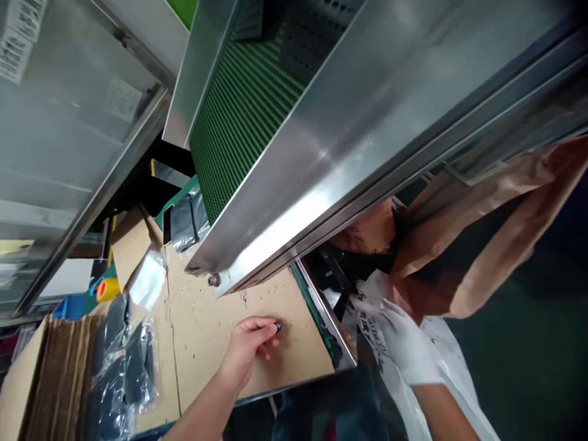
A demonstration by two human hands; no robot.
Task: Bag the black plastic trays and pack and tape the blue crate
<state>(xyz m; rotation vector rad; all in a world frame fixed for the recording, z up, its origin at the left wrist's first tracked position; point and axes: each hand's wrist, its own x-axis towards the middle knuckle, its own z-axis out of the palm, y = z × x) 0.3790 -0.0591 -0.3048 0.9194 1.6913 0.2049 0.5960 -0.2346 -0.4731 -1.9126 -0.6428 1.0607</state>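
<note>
My left hand point(248, 346), bare, is closed in a pinch over the cardboard sheet point(215, 306). A small dark shiny piece point(278, 327) shows at the thumb and fingertips; its kind is too small to make out. My right hand point(408, 349), in a white glove, is down at the right, against a white plastic bag point(452, 355) with dark printing. Its fingers are blurred and blend into the crumpled plastic, so their grip does not show. An open brown paper bag point(422, 294) lies beside that hand.
A metal-sided conveyor point(321, 165) with a green ribbed belt point(248, 116) slants above the cardboard. Dark pieces in clear bags point(140, 361) lie at left, near stacked cardboard point(59, 373). Behind are a yellow-orange tape roll point(108, 289) and a glass-like panel point(68, 135).
</note>
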